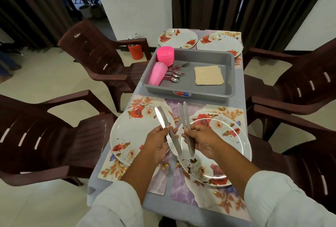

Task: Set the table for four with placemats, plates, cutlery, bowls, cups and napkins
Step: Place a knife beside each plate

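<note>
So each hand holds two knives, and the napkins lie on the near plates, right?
No: the head view shows the napkins lying in the grey tray. The left hand and right hand do hold two knives each.

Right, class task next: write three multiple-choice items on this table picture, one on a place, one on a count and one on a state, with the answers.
1. Where are the napkins?
A. in the grey tray
B. on a plate
C. on a chair

2. How many plates are laid out?
A. two
B. four
C. six

3. What is the left hand doing?
A. resting flat on a plate
B. holding two knives
C. lifting a cup

Answers:
1. A, the napkins lie on the tray's floor, on its right side.
2. B, two plates lie near the person and two beyond the tray.
3. B, the fingers curl round two knife handles.
</note>
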